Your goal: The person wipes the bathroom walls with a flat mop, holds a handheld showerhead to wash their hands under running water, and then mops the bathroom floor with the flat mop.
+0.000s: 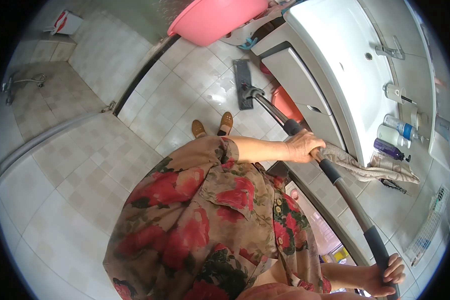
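Note:
My left hand (305, 146) is wrapped round the middle of a long mop pole (354, 201), just beyond a dark sleeve on it. Near the upper end, at the lower right of the view, my right hand (389, 278) grips the black handle. The pole runs down to a flat grey mop head (243, 85), which lies on the tiled floor (185, 75) in front of my brown shoes (226, 121). A wet, shiny patch shows on the tiles beside the mop head.
A white sink (342, 55) and cabinet (300, 80) stand right, with bottles (392, 135) and a draped towel (357, 162). A pink basin (215, 20) is at the top; a red basin (285, 103) sits beside the cabinet. A dark-edged threshold (146, 72) runs left.

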Motion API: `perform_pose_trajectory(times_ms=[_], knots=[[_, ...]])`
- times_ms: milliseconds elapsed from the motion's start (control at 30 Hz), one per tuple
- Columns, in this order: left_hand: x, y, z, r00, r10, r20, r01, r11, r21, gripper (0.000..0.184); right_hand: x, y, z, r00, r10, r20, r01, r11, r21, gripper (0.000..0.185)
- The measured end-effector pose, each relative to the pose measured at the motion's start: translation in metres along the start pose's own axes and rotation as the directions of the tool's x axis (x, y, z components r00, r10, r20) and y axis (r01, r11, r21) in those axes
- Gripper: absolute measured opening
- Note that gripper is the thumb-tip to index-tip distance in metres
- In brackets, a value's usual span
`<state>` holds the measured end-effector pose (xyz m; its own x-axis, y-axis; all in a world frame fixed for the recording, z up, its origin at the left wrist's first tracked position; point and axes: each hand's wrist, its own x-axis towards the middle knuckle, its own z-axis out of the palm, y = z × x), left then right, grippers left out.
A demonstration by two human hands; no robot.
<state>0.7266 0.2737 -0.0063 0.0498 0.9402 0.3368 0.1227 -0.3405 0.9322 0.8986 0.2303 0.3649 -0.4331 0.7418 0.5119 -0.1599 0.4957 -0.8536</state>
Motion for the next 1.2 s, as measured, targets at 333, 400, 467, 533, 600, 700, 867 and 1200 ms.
perform_pose_trajectory(times_ms=[333, 400, 467, 533, 600, 700, 867, 1200], knots=[[0.009, -0.066, -0.011, 0.956, 0.054, 0.289, -0.029, 0.996, -0.089, 0.027, 0.020, 0.055, 0.085, 0.985, 0.058, 0.161, -0.048, 0.997, -0.065, 0.028], [0.002, -0.067, -0.022, 0.964, 0.070, 0.258, -0.055, 0.996, -0.067, 0.027, 0.035, 0.063, 0.088, 0.951, 0.015, 0.309, -0.018, 1.000, 0.007, 0.023], [-0.002, -0.064, -0.038, 0.971, 0.085, 0.224, -0.075, 0.996, -0.051, 0.028, 0.056, 0.060, 0.095, 0.802, 0.066, 0.593, -0.116, 0.992, 0.046, 0.021], [0.000, -0.060, -0.064, 0.967, 0.042, 0.253, -0.051, 0.998, 0.030, 0.026, 0.057, 0.066, 0.101, 0.844, 0.012, 0.537, -0.070, 0.994, 0.089, 0.020], [-0.006, -0.059, -0.097, 0.973, 0.008, 0.230, -0.025, 0.997, 0.072, 0.025, 0.058, 0.071, 0.108, 0.876, -0.037, 0.482, -0.038, 0.989, 0.144, 0.019], [-0.027, -0.062, -0.139, 0.989, -0.098, 0.113, 0.084, 0.989, 0.123, 0.028, 0.068, 0.083, 0.124, 0.865, -0.078, 0.496, -0.046, 0.971, 0.234, 0.020], [-0.085, -0.046, -0.196, 0.974, -0.203, -0.104, 0.225, 0.932, 0.285, 0.027, 0.062, 0.111, 0.137, 0.912, -0.185, 0.367, -0.005, 0.887, 0.461, 0.020], [-0.135, -0.001, -0.206, 0.842, -0.025, -0.539, 0.338, 0.803, 0.491, 0.034, 0.129, 0.135, 0.120, 0.294, -0.521, 0.801, -0.420, 0.682, 0.598, 0.009]])
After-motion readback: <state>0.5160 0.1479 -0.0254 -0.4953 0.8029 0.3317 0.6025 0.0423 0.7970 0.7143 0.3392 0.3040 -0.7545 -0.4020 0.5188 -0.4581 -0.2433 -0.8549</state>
